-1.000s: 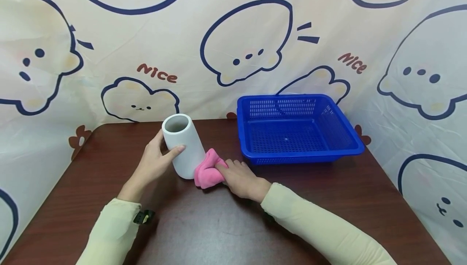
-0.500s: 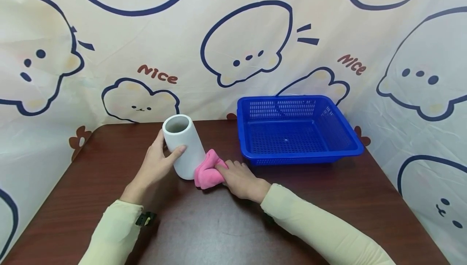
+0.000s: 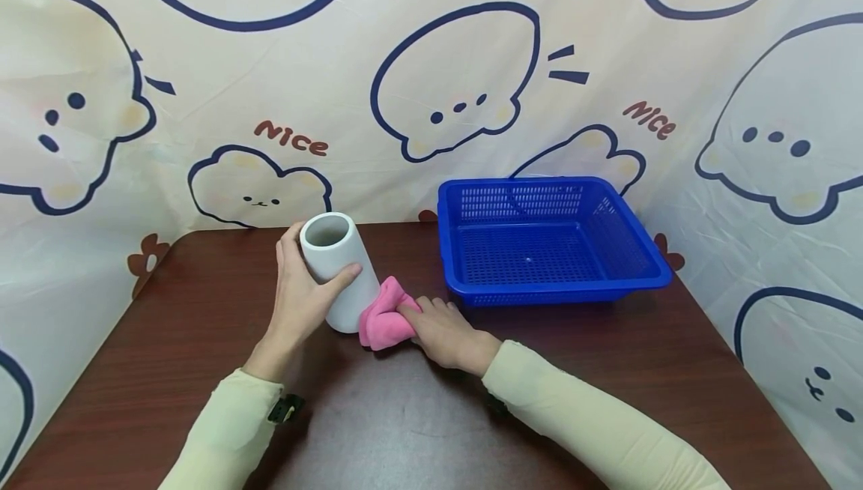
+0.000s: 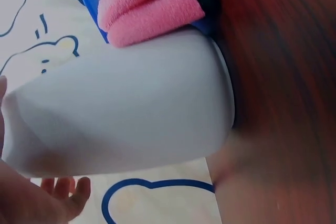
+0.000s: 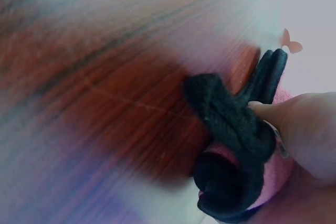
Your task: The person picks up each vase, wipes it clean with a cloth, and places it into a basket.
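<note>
A white tapered vase [image 3: 347,280] with a round open mouth stands on the table. My left hand [image 3: 300,299] is around its left side, the thumb across the front near the upper half and the other fingers partly hidden behind it. The left wrist view shows the vase [image 4: 126,108] lengthwise with curled fingertips past its edge. A folded pink cloth [image 3: 387,316] touches the vase's lower right side. My right hand [image 3: 445,333] pinches this cloth. Up close in the right wrist view, dark fabric [image 5: 231,124] shows on the cloth's other side, with thumb pressing on it.
A blue plastic basket [image 3: 546,250] with perforated walls stands at the back right, just beyond the right hand. Under everything is a dark brown wooden table [image 3: 404,430]. A pale curtain [image 3: 377,63] with cartoon prints closes in the back and sides.
My left hand has shifted right and slightly up around the vase, its thumb sliding further across the front. The vase, the right hand and the cloth have stayed in place.
</note>
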